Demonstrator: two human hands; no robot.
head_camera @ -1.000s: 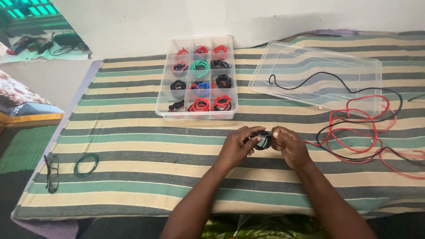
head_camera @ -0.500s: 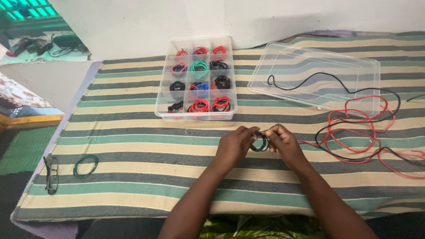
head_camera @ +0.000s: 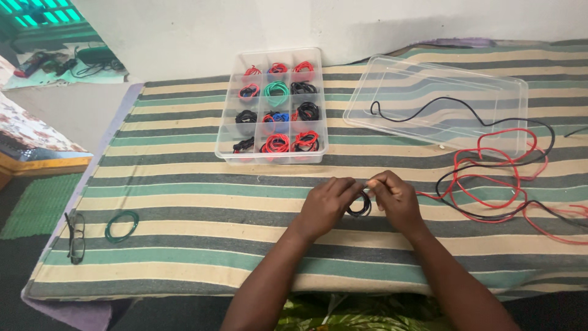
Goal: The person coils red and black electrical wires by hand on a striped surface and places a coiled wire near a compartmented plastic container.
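A small coil of black wire (head_camera: 361, 206) is pinched between my two hands over the striped cloth. My left hand (head_camera: 324, 205) grips its left side and my right hand (head_camera: 395, 199) grips its top right. Loose red and black wires (head_camera: 490, 178) trail off to the right of my right hand. Behind my hands stands a clear divided box (head_camera: 274, 105) holding coils of red, black, green and blue wire.
The clear lid (head_camera: 438, 101) lies at the back right with a black wire across it. A green wire ring (head_camera: 121, 225) and a pair of glasses (head_camera: 76, 238) lie near the left edge of the striped mattress (head_camera: 202, 202).
My hands have shifted slightly over the black coil, fingers closing nearer its top. Nothing else has moved.
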